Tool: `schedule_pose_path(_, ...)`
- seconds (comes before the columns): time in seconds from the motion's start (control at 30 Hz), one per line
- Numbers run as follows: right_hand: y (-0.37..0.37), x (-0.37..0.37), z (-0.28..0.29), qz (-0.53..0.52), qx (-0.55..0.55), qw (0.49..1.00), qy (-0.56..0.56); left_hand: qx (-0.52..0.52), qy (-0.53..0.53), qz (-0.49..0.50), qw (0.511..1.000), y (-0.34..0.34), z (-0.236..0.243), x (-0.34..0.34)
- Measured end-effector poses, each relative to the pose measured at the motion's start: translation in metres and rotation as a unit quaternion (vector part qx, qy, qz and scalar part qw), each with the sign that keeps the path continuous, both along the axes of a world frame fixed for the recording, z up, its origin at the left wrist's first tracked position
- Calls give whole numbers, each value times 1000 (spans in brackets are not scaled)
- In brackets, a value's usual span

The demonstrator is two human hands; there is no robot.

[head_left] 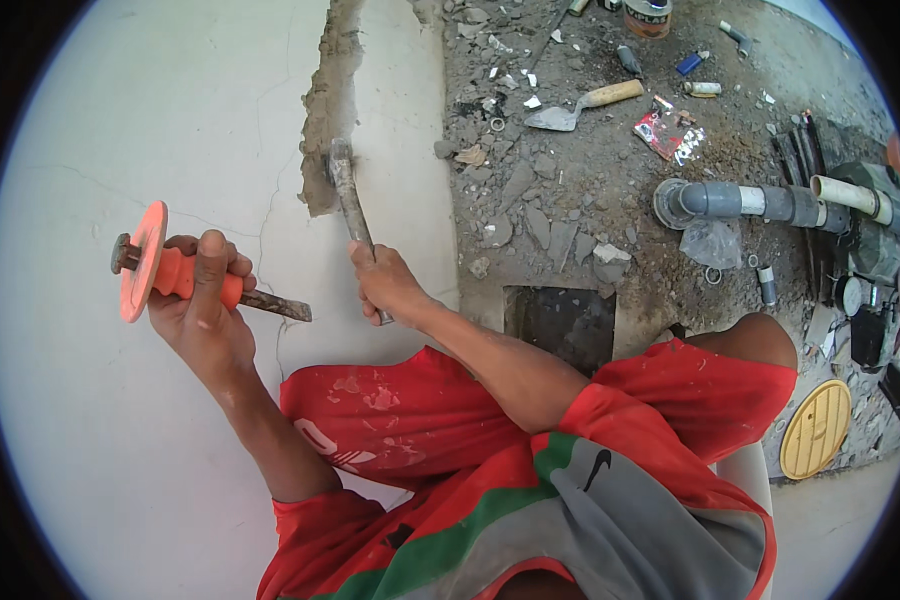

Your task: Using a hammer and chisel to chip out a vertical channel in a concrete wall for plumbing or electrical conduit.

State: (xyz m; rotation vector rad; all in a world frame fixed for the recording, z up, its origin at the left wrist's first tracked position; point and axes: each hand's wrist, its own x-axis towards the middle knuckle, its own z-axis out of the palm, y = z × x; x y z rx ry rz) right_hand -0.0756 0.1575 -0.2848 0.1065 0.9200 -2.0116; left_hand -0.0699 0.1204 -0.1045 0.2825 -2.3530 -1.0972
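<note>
My left hand [205, 310] grips a cold chisel [280, 302] by its orange handle with a round guard [145, 262]; the chisel's flat tip points right, over the pale wall surface [120, 400]. My right hand [390, 285] is closed on a hammer [352, 200], whose head lies at a rough chipped channel [330, 80] in that surface. The chisel tip is to the left of and below my right hand, apart from the hammer.
Rubble lies at right with a trowel [610, 95], grey pipe fittings [720, 200], a plastic bag [710, 245] and dark rods [815, 150]. A dark square opening [560, 325] is near my red-clad legs [390, 400]. A round yellow cover [815, 428] is at lower right.
</note>
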Motion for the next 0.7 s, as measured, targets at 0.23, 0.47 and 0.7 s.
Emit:
schedule_pose_path(0.23, 45, -27, 30, -470, -101, 870, 111, -35, -3, -4, 999, 3, -7, 2)
schedule_pose_path(0.47, 34, -44, 4, -62, -50, 997, 14, 23, -34, -40, 998, 20, -21, -36)
schedule_pose_path(0.7, 116, -71, 16, -336, 260, 832, 358, -149, -136, -201, 958, -11, -62, -110)
